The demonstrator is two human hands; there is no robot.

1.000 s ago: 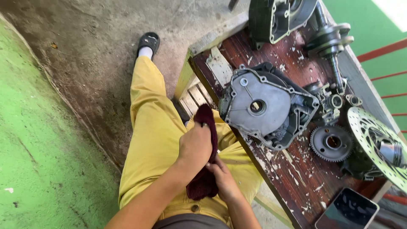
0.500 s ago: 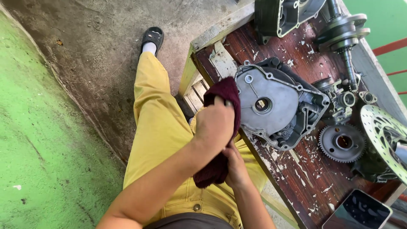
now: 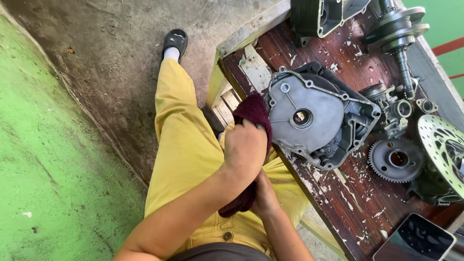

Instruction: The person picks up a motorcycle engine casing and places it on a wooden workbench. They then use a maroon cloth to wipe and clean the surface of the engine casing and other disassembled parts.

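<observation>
Both my hands hold a dark maroon cloth (image 3: 252, 112) over my lap, at the near edge of a worn wooden table (image 3: 348, 58). My left hand (image 3: 245, 146) grips the cloth's upper part, its fingers close to the rim of a grey engine cover (image 3: 309, 116). My right hand (image 3: 263, 195) is tucked under the left wrist and pinches the lower part of the cloth. The cloth's top end touches or nearly touches the cover's left edge. I sit in yellow trousers (image 3: 183, 145).
On the table lie a toothed gear (image 3: 396, 159), a brake disc (image 3: 442, 145), a crankshaft (image 3: 398, 29), a dark engine case (image 3: 319, 14) and small carburettor parts (image 3: 394, 113). A phone (image 3: 415, 239) lies at the near right corner. The concrete floor (image 3: 96, 58) with green paint is to the left.
My hands have lifted the cloth from my lap up toward the engine cover's left edge. The left hand now sits higher, near the cover.
</observation>
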